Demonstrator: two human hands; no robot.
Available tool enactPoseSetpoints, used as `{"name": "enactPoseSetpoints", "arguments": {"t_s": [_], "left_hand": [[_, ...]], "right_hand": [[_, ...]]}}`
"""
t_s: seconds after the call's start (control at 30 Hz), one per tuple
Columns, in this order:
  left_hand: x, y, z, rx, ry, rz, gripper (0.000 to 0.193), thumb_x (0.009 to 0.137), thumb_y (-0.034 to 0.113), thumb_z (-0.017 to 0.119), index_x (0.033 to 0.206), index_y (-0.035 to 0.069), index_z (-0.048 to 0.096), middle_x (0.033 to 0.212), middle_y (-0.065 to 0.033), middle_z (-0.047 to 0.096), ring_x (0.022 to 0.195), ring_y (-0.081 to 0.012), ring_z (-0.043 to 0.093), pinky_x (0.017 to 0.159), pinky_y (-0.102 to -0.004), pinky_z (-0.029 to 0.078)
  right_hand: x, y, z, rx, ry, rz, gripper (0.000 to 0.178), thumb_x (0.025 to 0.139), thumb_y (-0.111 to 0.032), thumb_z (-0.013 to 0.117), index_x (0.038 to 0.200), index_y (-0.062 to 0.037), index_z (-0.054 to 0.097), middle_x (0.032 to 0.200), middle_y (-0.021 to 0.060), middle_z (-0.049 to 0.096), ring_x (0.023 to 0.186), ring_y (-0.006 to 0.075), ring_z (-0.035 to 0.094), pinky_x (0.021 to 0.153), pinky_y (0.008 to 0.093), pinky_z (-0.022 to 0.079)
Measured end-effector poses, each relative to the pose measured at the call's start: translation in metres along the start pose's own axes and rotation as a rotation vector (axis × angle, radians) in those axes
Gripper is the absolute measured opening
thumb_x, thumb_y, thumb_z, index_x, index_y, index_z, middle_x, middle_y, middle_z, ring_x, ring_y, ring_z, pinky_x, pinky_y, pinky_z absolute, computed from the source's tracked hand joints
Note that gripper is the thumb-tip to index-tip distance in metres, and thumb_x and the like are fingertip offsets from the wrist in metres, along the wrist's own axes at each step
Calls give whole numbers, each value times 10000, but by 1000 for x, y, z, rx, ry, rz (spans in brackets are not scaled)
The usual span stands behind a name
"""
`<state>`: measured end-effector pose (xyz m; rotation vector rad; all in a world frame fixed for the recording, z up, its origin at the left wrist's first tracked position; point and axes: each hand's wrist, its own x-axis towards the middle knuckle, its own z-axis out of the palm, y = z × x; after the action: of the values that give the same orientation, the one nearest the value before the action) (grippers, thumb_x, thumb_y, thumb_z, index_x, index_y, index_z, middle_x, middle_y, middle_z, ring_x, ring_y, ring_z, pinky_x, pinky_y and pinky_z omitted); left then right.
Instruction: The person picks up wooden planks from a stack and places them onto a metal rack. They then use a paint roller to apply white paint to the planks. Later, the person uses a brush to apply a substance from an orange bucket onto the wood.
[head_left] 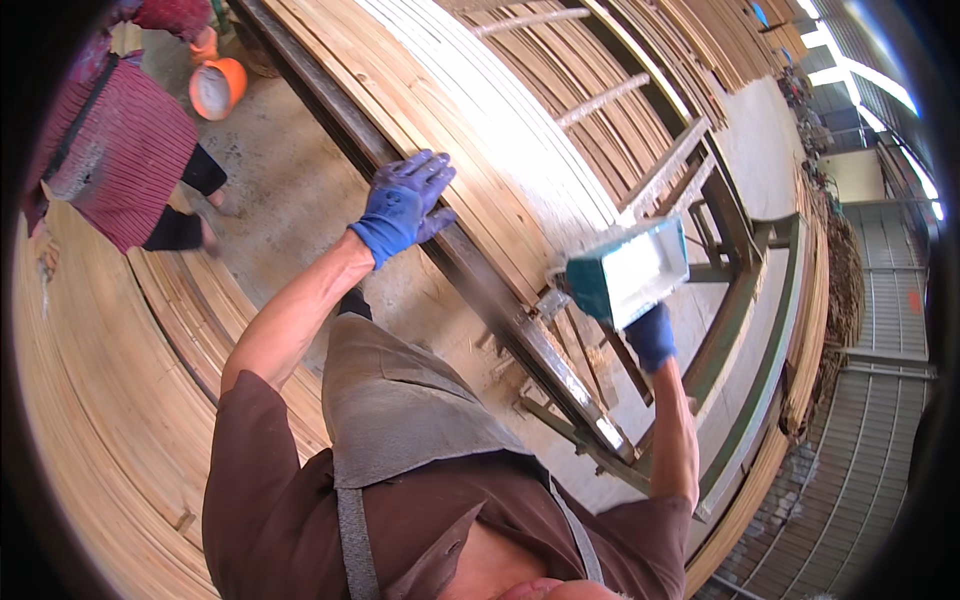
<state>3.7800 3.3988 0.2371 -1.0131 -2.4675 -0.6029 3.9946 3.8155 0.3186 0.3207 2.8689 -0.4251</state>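
Note:
My left hand (408, 205), in a blue glove, lies open with spread fingers on a row of long pale wooden strips (470, 180), close to the edge of the rack. My right hand (652, 338), also gloved in blue, grips a teal box-shaped container (592, 288) from below. Its inside (645, 268) is white and bright. The container is tilted at the near ends of the strips. White coating (560, 150) covers the farther strips, while those by my left hand are bare wood. Most fingers of the right hand are hidden behind the container.
A dark metal rail (470, 262) runs along the rack below the strips. At left, another person in a red patterned garment (135, 150) holds an orange bucket (218, 88) of white stuff. Boards (110, 350) are stacked at my left. A green metal frame (770, 370) stands at right.

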Motion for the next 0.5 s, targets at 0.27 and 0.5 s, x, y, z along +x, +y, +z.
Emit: {"name": "enactPoseSetpoints", "arguments": {"t_s": [0.27, 0.5], "left_hand": [[3, -40, -24, -568, 66, -129, 397, 860, 258, 678, 1186, 38, 628, 1226, -147, 627, 1178, -270, 575, 983, -368, 477], [-117, -169, 16, -1355, 418, -1306, 207, 933, 141, 637, 1110, 34, 649, 1117, -102, 664, 960, -185, 657, 826, -286, 533]], "right_hand": [[-62, -82, -11, 150, 78, -23, 317, 785, -197, 679, 1075, -70, 674, 1014, 178, 694, 961, 375, 655, 794, 440, 527], [167, -196, 23, -396, 10, -418, 345, 859, -291, 572, 1137, -101, 647, 1005, 162, 689, 886, 328, 667, 788, 421, 539]]}}
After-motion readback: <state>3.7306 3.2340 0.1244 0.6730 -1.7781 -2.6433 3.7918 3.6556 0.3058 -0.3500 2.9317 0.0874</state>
